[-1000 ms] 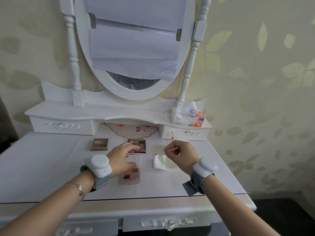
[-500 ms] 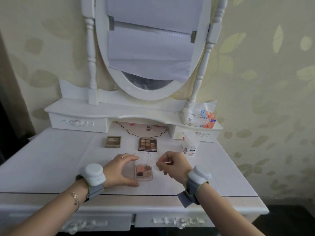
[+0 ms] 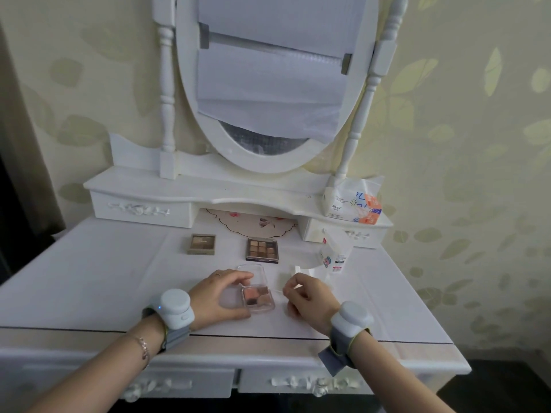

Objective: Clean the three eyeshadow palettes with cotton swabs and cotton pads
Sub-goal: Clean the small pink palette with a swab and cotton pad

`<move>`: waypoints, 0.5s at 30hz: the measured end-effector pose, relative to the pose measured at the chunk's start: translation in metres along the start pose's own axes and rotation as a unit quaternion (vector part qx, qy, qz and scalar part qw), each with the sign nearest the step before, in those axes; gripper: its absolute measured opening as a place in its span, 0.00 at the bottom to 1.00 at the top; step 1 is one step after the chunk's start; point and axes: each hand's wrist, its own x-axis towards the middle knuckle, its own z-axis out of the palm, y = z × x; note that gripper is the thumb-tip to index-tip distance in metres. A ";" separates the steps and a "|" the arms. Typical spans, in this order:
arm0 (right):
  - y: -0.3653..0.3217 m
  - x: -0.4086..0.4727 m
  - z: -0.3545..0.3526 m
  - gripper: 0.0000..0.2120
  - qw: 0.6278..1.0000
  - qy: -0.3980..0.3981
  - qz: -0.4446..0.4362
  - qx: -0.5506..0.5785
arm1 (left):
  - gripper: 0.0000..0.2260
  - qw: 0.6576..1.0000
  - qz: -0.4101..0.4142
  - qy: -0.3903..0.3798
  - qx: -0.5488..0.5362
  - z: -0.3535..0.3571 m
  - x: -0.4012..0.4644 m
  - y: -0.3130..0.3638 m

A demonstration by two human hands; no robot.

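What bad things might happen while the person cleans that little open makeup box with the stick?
The cotton swab pinched in the right hand could dig into the soft colour pans of the clear eyeshadow palette and crumble or mix them. The left hand only steadies the palette at its edges, so a hard push might slide it. Its open clear lid might get strained if pressed back.

A home bedroom: white vanity table (image 3: 89, 263), oval mirror (image 3: 262, 150), leaf wallpaper (image 3: 462, 144).
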 end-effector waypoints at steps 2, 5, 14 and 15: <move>0.003 -0.002 -0.002 0.09 1.000 -0.010 0.003 0.004 | 0.36 1.000 0.004 0.001 0.006 0.001 0.001 0.001; 0.007 -0.003 -0.003 0.09 1.000 -0.022 0.005 0.008 | 0.35 1.000 0.011 0.011 0.005 0.003 0.001 -0.001; 0.005 0.003 -0.014 0.09 0.996 0.044 -0.001 0.075 | 0.30 0.999 0.012 0.031 0.012 0.002 0.001 -0.004; 0.006 0.004 -0.018 0.09 0.994 0.083 -0.005 0.073 | 0.30 0.999 0.013 0.034 0.015 0.003 0.001 -0.004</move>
